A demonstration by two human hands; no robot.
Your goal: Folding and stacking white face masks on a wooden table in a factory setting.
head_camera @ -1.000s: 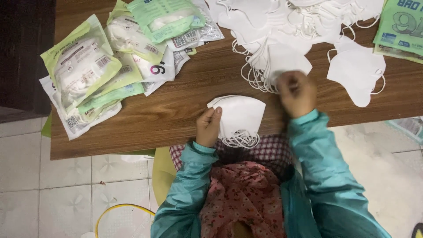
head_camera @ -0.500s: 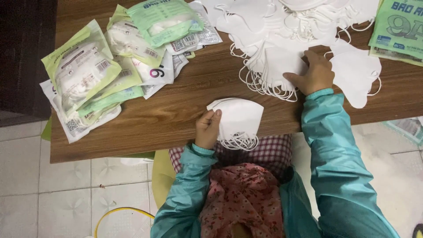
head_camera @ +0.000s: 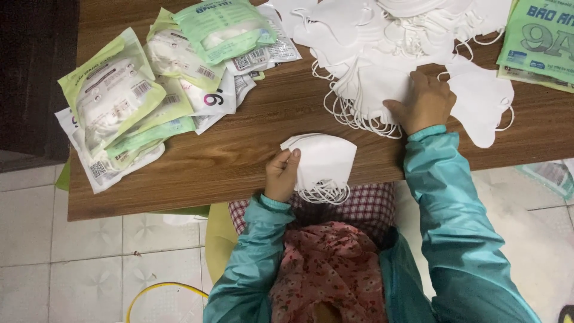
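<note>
My left hand [head_camera: 282, 174] grips the left edge of a small stack of white face masks [head_camera: 326, 162] at the near edge of the wooden table [head_camera: 239, 149]; their ear loops hang over the edge. My right hand [head_camera: 421, 103] rests on a fanned bundle of white masks [head_camera: 371, 90] farther back, fingers spread on the top mask. A large loose heap of white masks [head_camera: 382, 24] lies behind it. One single mask [head_camera: 481, 98] lies just right of my right hand.
Several green-and-clear sealed mask packets [head_camera: 155, 90] are piled at the table's left. Green printed bags [head_camera: 538, 42] lie at the far right corner. Below the table are a tiled floor [head_camera: 89, 263] and a yellow hoop [head_camera: 161, 296].
My right hand left the small stack, reached back and right, and now presses on the fanned bundle. The left hand and its stack stayed in place.
</note>
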